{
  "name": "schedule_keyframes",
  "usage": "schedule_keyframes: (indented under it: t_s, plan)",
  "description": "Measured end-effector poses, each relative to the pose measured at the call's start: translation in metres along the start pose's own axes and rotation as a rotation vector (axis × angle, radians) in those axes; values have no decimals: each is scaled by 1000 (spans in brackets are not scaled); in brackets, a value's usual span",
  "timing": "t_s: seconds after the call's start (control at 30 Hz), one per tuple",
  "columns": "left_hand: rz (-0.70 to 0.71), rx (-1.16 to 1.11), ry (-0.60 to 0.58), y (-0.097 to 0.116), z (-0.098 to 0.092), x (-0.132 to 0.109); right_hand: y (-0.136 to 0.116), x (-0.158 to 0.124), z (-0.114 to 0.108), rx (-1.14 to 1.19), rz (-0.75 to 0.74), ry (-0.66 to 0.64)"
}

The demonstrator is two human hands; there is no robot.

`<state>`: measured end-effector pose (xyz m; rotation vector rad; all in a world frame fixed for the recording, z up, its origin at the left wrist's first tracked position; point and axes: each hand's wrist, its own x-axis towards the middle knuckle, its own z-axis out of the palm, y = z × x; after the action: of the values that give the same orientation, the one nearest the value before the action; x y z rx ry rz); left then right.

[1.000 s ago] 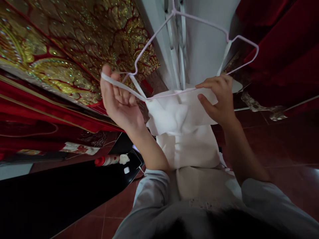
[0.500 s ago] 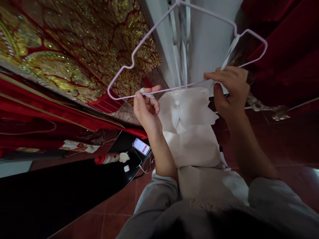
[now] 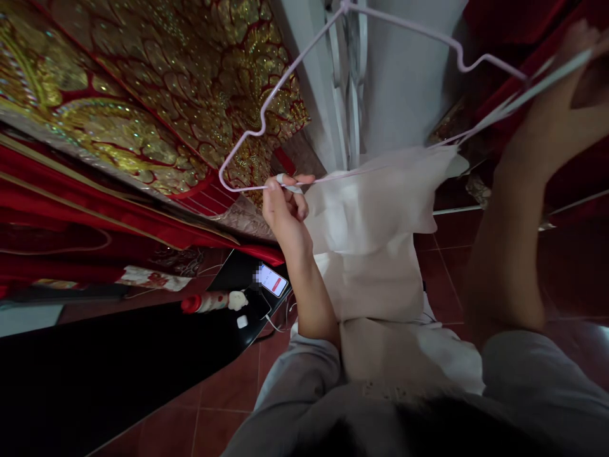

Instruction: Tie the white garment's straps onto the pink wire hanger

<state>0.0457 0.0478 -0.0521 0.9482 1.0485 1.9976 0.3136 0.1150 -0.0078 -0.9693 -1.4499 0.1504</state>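
A pale pink wire hanger (image 3: pixel 304 56) spans the upper middle, with its hook end at the top edge. My left hand (image 3: pixel 289 212) is closed on its lower bar near the left corner, where a bit of white strap shows at the fingers. Below the bar hangs a white, layered garment (image 3: pixel 375 279). At the upper right, my right hand (image 3: pixel 566 105) is blurred by motion. It holds a white strap (image 3: pixel 537 86), stretched taut from the garment past the hanger's right end. The fingertips there are smeared.
Red and gold sequinned cloth (image 3: pixel 223 82) hangs at left. On the black table (image 3: pixel 143 355) are a phone (image 3: pixel 273 280), a red-capped bottle (image 3: pixel 204 303) and a small white case (image 3: pixel 242 322). Dark red fabric (image 3: pixel 495 32) hangs at right above the red tiled floor (image 3: pixel 223 381).
My right hand has swung up and to the right, pulling the strap out long and drawing the garment's top edge rightward. The hanger and my left hand have shifted slightly right.
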Motion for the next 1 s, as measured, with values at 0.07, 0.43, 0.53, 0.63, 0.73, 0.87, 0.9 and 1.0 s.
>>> schedule_keyframes:
  t_s: [0.07, 0.43, 0.53, 0.63, 0.73, 0.87, 0.9, 1.0]
  plan:
    - [13, -12, -14, 0, -1, 0, -6, -17, 2, 28, 1, 38]
    - [-27, 27, -36, -4, 7, -14, -11, -69, 17, -117, -319, -74]
    - [-11, 29, -24, -7, 3, -15, -15, -66, 16, -149, -287, -120]
    - [90, 45, 91, -10, -8, -8, -13, -63, 13, -172, -305, -135]
    - [341, 122, 342, -10, -22, 6, -9, -61, 12, -157, -308, -160]
    - [570, 207, 349, 0, -40, 24, -7, -61, 14, -115, -319, -158]
    - [579, 227, 249, 4, -44, 28, -8, -62, 15, -117, -308, -160]
    - [493, 320, -83, 18, -48, 41, -10, -63, 19, -105, -268, -164]
